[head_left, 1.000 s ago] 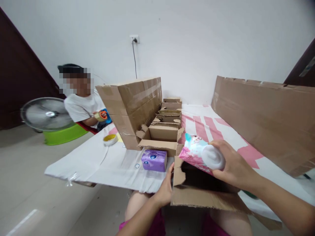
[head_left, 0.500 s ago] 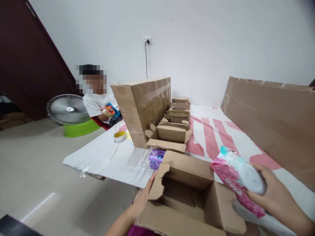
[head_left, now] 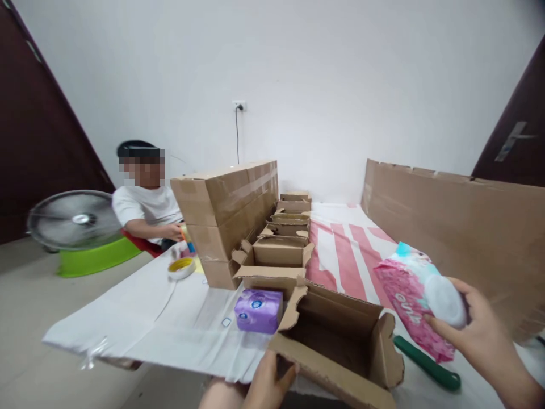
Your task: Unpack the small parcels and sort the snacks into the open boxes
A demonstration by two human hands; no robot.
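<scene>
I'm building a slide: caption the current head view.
The right hand holds a pink pack beside an open cardboard box, the left hand at its near flap.

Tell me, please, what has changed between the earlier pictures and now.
The right hand has carried the pink-and-blue pack from above the open box to the right of it, without letting go. The left hand has shifted from the box's left side to its near left corner. Unchanged: the purple pack on the cloth, the row of boxes.
</scene>
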